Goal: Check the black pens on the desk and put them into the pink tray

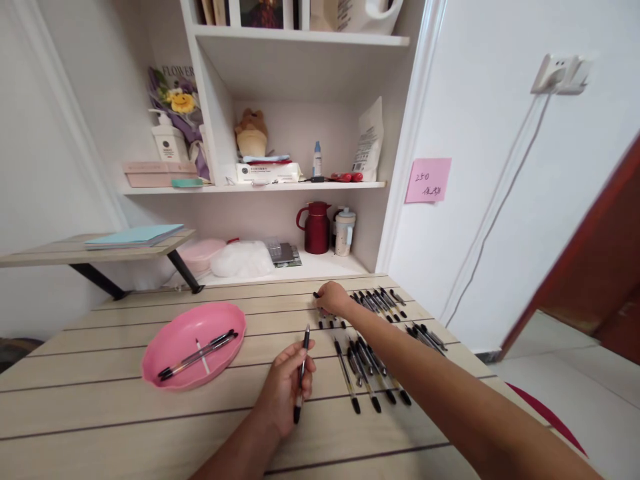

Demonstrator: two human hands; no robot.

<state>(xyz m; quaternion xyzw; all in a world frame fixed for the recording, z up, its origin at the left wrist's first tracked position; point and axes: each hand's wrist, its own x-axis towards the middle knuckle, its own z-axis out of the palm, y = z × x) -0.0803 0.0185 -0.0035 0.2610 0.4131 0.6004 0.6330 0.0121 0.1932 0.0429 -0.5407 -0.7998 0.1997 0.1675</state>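
Note:
My left hand grips a black pen, its tip pointing up and away from me. Further back, my right hand is closed, with a small black end showing at its fingertips; what it belongs to is hidden. Just below that hand lie several pens, partly covered by it. Nearer to me, a group of black pens lies side by side, partly behind my right forearm. At left, a pink bowl holds black pens and a thin white stick-like piece.
More pens lie in a row at the back right, and another bunch sits near the table's right edge. A raised wooden stand with blue paper stands at left. Behind the table are shelves with a red jug and cup.

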